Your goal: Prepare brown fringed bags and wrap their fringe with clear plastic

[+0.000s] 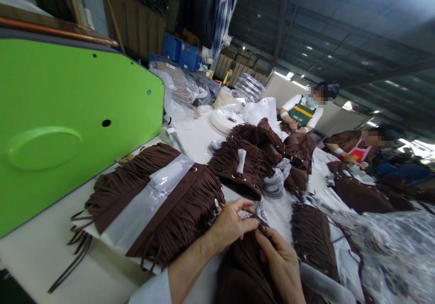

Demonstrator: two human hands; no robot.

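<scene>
My left hand point(230, 224) and my right hand point(281, 259) meet at the bottom centre, both pinching the top edge of a dark brown fringed fabric piece point(244, 272) that lies in front of me. The fingers of each hand are curled onto the fabric. To the left lies a stack of brown fringed pieces point(163, 204) with a clear plastic strip point(149, 200) laid across it. More brown fringed pieces point(248, 159) are heaped further back on the white table point(41, 249).
A large green machine housing point(68, 118) stands at the left. Two other people point(302, 111) work at the far side of the table. Rolls of white tape point(226, 120), plastic bags point(390, 249) and blue crates point(180, 52) lie around.
</scene>
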